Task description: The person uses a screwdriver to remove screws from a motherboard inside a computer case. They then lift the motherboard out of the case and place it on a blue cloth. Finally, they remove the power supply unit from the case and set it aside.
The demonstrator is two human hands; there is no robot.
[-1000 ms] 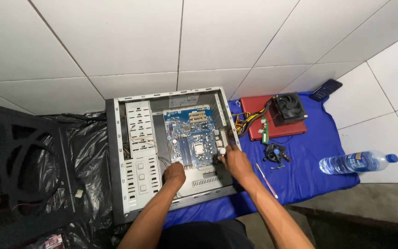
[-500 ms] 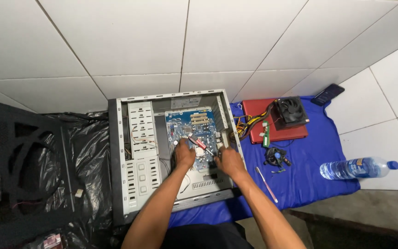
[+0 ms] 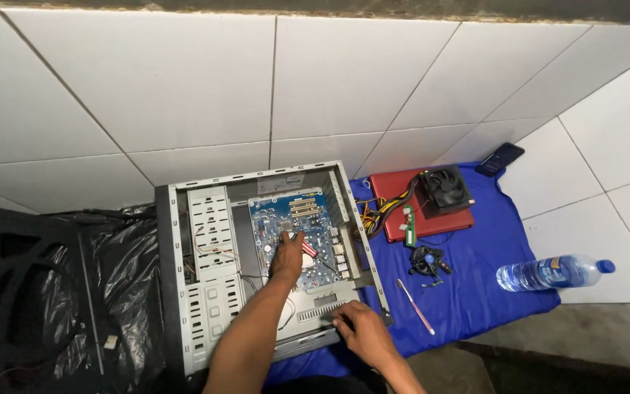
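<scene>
Floor: white tiles, blue cloth [image 3: 475, 284].
Left hand [image 3: 286, 257]: your fingers pinch a red-handled screwdriver [image 3: 306, 247] over the motherboard [image 3: 293, 219].
Right hand [image 3: 359, 330]: lies flat, holding nothing, on the computer case [image 3: 205, 292] edge.

We are working bare-armed: no sleeves are showing on either forearm above the open computer case [image 3: 184, 292], and our left hand [image 3: 287, 257] and right hand [image 3: 362, 332] are wearing no gloves, rings or watch.

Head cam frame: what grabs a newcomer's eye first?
The open grey metal computer case lying on the white tiled floor, its blue motherboard exposed at centre. The left hand presses a red-handled tool onto the board; the right hand rests on the case's near edge. A bright blue cloth lies right of it.
</scene>
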